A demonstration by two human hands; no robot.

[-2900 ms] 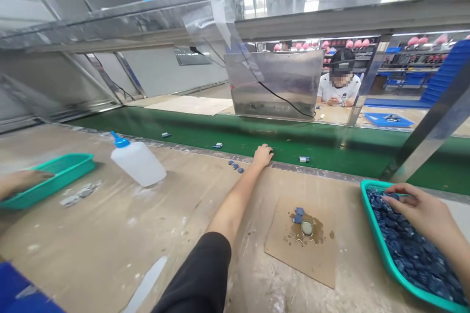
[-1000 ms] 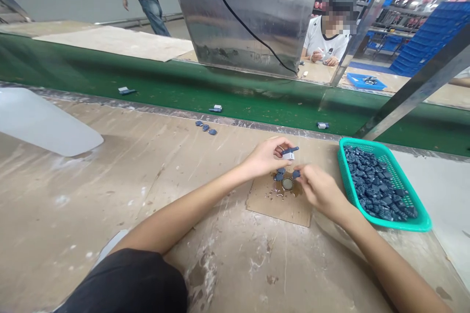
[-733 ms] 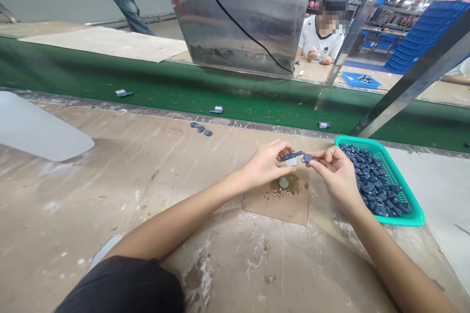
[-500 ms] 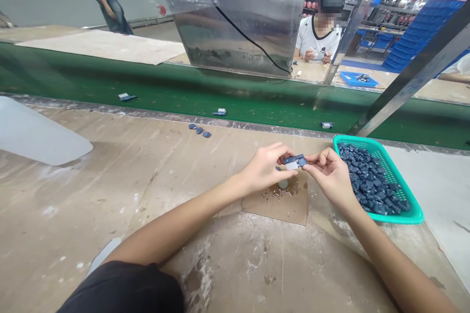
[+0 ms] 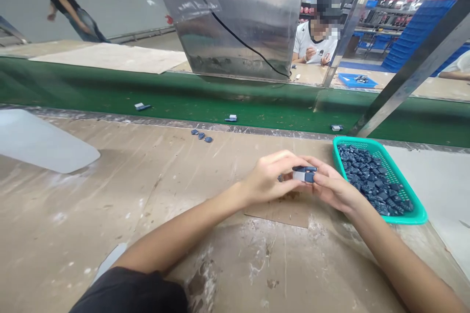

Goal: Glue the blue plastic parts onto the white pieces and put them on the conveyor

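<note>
Between my hands is a small dark-blue and white plastic part [image 5: 300, 175], with a long dark bar along its top. My left hand [image 5: 273, 176] pinches it from the left, thumb below and fingers above. From the right, my right hand [image 5: 332, 186] grips its dark-blue end piece [image 5: 310, 176], which sits against the white section. Fingers hide some of the part. Below the hands lies a wet brown board [image 5: 279, 217], mostly covered by them. To the right, a green basket [image 5: 416, 210] holds many small dark-blue pieces [image 5: 370, 181].
Several loose dark-blue pieces [image 5: 201, 135] lie on the table. Blue-and-white parts [image 5: 231, 118] rest on the green conveyor belt [image 5: 183, 102]. A translucent white container [image 5: 44, 142] is at left. A metal post [image 5: 414, 54] slants up at right. A co-worker [image 5: 317, 41] sits across.
My right hand has closed in further around the part, and its dark end piece now sits against the white section. The parts on the belt appear shifted slightly right.
</note>
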